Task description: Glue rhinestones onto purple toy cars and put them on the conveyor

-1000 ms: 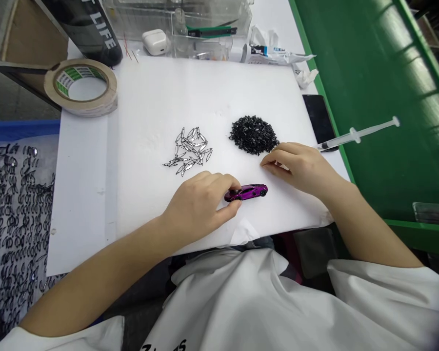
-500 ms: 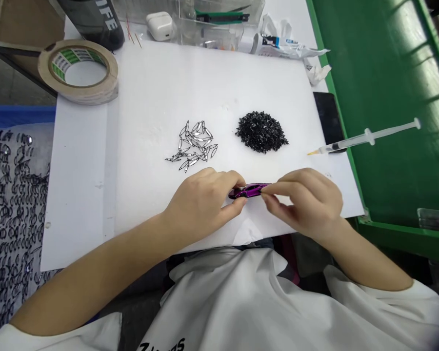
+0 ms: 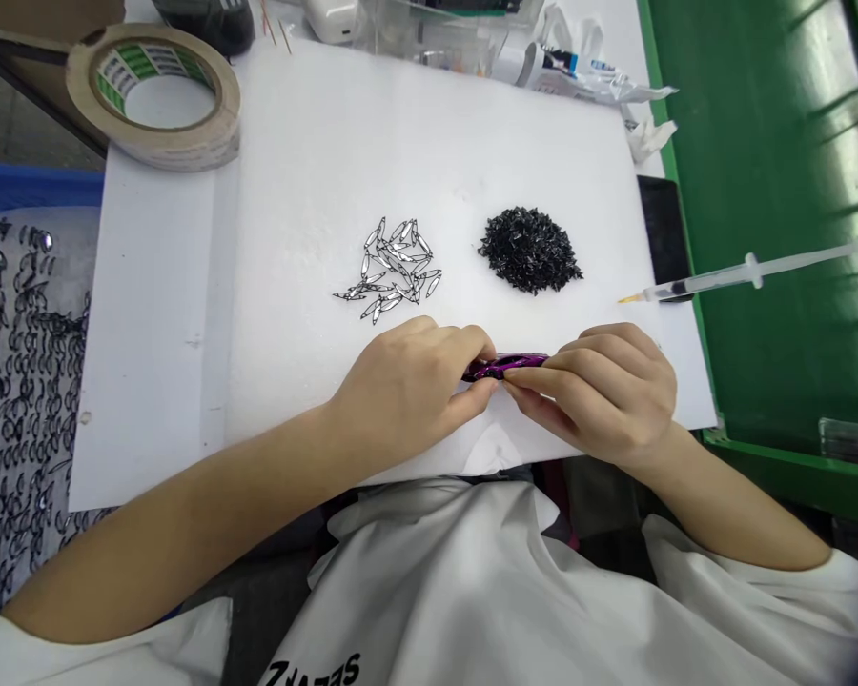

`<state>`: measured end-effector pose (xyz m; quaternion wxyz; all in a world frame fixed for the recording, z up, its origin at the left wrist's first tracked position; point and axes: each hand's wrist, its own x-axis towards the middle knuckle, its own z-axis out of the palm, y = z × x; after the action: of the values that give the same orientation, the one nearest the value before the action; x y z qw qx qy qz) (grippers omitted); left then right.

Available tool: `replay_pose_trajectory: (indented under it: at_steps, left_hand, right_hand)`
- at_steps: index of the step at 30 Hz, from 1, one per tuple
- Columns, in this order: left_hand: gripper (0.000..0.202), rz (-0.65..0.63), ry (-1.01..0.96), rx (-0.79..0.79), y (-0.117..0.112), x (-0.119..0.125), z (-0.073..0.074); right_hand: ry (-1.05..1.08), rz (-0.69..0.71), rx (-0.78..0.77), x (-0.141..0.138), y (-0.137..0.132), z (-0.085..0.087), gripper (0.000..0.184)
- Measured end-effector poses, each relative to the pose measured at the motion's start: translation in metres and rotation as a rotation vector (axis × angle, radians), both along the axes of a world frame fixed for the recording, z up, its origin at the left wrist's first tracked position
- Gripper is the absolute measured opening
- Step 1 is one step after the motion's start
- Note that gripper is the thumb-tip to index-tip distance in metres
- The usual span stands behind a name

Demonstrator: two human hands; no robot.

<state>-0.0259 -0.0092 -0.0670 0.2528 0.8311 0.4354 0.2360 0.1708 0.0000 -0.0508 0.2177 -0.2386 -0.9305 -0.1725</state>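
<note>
A small purple toy car (image 3: 516, 361) lies on its wheels or is held just over the white board; I cannot tell which. My left hand (image 3: 415, 386) grips its left end between thumb and fingers. The fingertips of my right hand (image 3: 604, 391) are pinched together against the car's near side, by its middle. Whatever sits in that pinch is too small and covered to name. Beyond my left hand lie loose narrow, clear pieces with black outlines (image 3: 395, 272). Beyond the car is a heap of tiny black pieces (image 3: 529, 250).
A syringe with a yellow tip (image 3: 715, 278) lies at the right, across a dark flat phone-like object (image 3: 663, 224). A tape roll (image 3: 186, 155) rests at the far left. Clear boxes (image 3: 436, 43) and a plastic packet (image 3: 601, 81) line the back. Green metal (image 3: 758, 191) borders the right side.
The view has shifted slightly. My right fingertips have moved left along the car, from its right part to its middle. My left hand keeps its hold, and the car appears turned a little.
</note>
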Motion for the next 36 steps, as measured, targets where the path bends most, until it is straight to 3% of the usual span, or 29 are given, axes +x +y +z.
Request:
replay_pose_trajectory:
  at_steps: [7,18,22,26,29,33,36]
  left_hand:
    - [0.013,0.006,0.001,-0.013,0.001,0.001,-0.001]
    - [0.015,0.009,0.004,-0.009,0.001,0.0,-0.001]
    - [0.014,0.002,0.012,-0.006,0.0,0.001,-0.001]
    - [0.013,-0.001,0.02,-0.034,0.0,0.0,0.001]
    - [0.013,-0.007,0.036,-0.069,0.002,-0.001,0.004]
    - [0.015,-0.046,0.07,-0.073,0.001,0.0,0.005]
    - [0.022,-0.084,0.223,0.044,-0.007,0.006,0.008]
  right_hand:
    - [-0.04,0.003,0.014,0.0,0.0,-0.001,0.005]
    - [0.036,0.037,0.025,0.003,0.002,-0.01,0.025]
    - [0.055,0.061,0.0,0.008,0.007,-0.014,0.022]
    - [0.134,0.087,-0.078,0.017,0.014,-0.011,0.016]
    - [0.284,0.01,-0.14,0.021,0.018,-0.002,0.017]
    - [0.286,-0.149,-0.4,0.008,0.025,0.009,0.014]
    - [0.24,-0.214,-0.596,-0.011,0.035,0.011,0.015]
